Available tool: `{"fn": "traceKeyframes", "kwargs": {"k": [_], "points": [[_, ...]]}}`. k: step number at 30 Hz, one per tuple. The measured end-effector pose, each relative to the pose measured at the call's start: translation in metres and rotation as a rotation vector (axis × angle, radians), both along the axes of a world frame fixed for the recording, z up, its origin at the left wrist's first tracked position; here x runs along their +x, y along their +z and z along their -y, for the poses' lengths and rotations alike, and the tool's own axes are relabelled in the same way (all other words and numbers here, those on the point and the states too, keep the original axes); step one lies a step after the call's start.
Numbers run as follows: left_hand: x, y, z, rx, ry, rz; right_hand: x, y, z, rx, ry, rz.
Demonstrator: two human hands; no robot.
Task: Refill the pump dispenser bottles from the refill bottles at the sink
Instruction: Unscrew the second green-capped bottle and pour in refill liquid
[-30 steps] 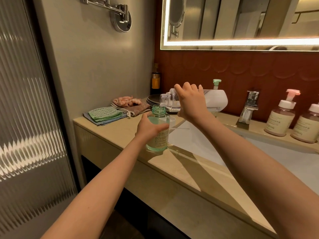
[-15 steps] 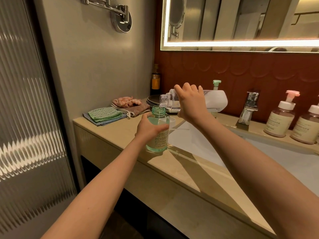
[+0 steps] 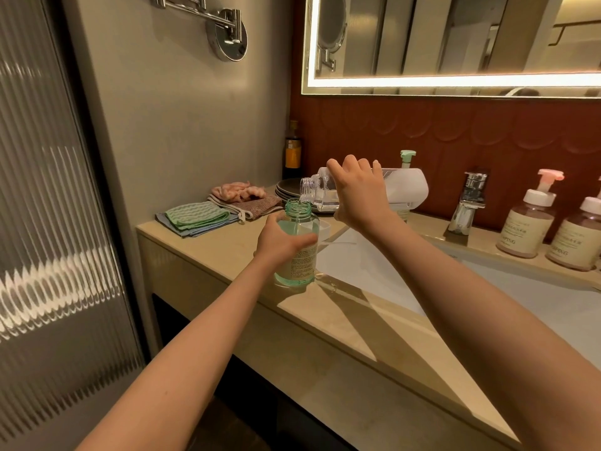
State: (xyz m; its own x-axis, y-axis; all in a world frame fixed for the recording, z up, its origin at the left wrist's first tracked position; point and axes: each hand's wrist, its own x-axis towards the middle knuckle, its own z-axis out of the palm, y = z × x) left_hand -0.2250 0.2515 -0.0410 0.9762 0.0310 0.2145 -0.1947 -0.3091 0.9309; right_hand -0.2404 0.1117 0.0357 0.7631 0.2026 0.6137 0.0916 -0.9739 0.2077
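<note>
A clear green dispenser bottle (image 3: 297, 242) stands upright on the counter edge with its pump off and its neck open. My left hand (image 3: 279, 242) grips its body. My right hand (image 3: 357, 193) holds a clear refill bottle (image 3: 403, 187) tipped on its side, mouth pointing left just above the green bottle's neck. A thin stream runs from that mouth into the neck. A green pump head (image 3: 407, 157) shows behind the refill bottle. Two beige pump bottles (image 3: 527, 222) (image 3: 575, 236) with pink and white pumps stand at the right beside the faucet (image 3: 468, 200).
The white sink basin (image 3: 487, 288) lies right of the green bottle. Folded green and blue cloths (image 3: 195, 216), a pink cloth (image 3: 240, 190) and stacked dark plates (image 3: 289, 187) sit at the counter's back left. A dark bottle (image 3: 292, 151) stands in the corner. A ribbed glass door is on the left.
The refill bottle's mouth has sunk slightly closer to the green bottle's neck. Both hands otherwise stay where they were.
</note>
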Motion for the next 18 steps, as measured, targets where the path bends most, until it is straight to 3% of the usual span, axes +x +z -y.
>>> {"fn": "traceKeyframes", "kwargs": {"k": [18], "points": [[-0.0027,-0.0001,0.0000,-0.015,-0.004,0.001,0.0003,0.0003,-0.0015,-0.011,0.007,0.009]]}}
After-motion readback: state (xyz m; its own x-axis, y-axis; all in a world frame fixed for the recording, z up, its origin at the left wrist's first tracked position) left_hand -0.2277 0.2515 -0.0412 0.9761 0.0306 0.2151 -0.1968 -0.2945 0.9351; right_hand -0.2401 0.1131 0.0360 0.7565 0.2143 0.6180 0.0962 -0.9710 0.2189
